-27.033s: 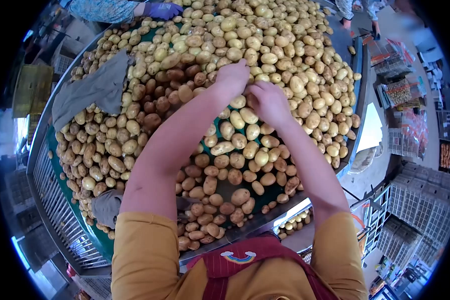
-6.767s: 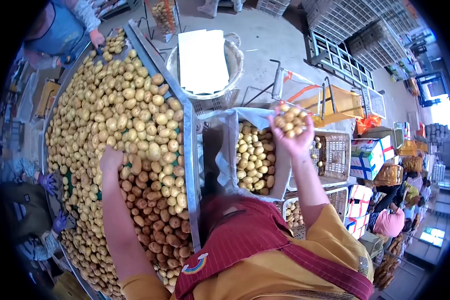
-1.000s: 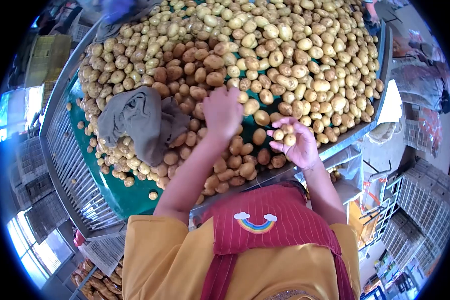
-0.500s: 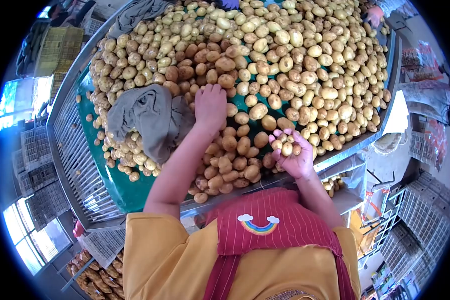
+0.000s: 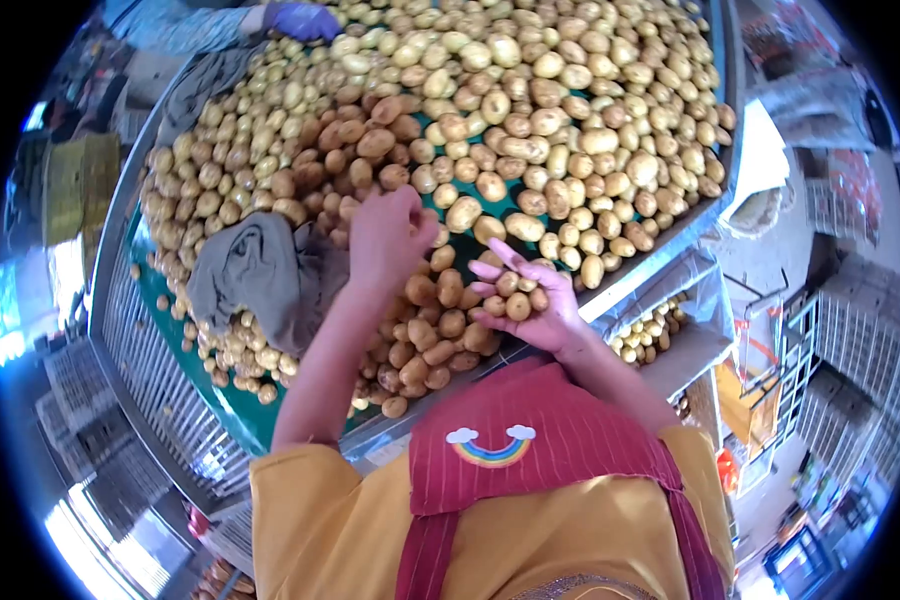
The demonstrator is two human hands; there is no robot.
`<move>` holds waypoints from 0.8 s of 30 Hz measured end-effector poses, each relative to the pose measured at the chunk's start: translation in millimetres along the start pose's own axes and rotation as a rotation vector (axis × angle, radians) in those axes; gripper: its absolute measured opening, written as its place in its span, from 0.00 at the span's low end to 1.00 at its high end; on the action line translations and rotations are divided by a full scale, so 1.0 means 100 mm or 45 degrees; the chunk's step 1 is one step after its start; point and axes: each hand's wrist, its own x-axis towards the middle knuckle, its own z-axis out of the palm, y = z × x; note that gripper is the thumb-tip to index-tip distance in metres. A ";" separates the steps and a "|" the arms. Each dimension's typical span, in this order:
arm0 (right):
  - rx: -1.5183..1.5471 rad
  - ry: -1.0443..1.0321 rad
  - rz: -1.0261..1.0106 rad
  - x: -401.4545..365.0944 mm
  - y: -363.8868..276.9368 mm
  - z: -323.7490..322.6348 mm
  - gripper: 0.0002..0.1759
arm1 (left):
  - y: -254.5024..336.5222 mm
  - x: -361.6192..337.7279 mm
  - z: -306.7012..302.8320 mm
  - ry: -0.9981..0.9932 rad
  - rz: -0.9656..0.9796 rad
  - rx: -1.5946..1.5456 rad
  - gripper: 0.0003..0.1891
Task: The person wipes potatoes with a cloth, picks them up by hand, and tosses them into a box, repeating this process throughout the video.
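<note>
My right hand [image 5: 542,318] is turned palm up near the front edge of the table, its fingers curved around several small potatoes [image 5: 518,305]. Over the heap, my left hand [image 5: 388,235] has its back to me and its fingers curled in; whether anything is between them is hidden. Browner potatoes [image 5: 374,143] lie just beyond the left hand, and more brown potatoes [image 5: 438,350] are piled between my forearms. To the left of my left hand, a crumpled grey cloth [image 5: 255,275] rests on the potatoes.
Paler potatoes [image 5: 570,140] cover much of the green table surface [image 5: 232,402]. Metal slats [image 5: 160,345] run along the left side. At the far left edge a co-worker's purple-gloved hand [image 5: 305,20] reaches in. A bin of small potatoes [image 5: 650,335] hangs below the right edge.
The view has shifted. My right hand has come closer to my left with the small potatoes in its palm. My left hand has lifted slightly and curled. A co-worker's gloved hand reaches farther in.
</note>
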 end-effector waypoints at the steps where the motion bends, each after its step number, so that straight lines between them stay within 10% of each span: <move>1: 0.037 0.002 -0.012 0.02 0.03 0.03 0.44 | 0.16 -0.08 0.00 -0.002 0.093 -0.111 0.10; 14: 0.721 -0.435 -0.537 -0.71 -0.21 -0.40 0.20 | 0.63 -0.38 0.45 -0.105 0.507 -0.291 0.18; 24: 1.186 0.091 -1.889 -3.30 -1.06 -1.66 0.26 | 0.87 -0.63 0.96 -0.391 0.688 -0.290 0.25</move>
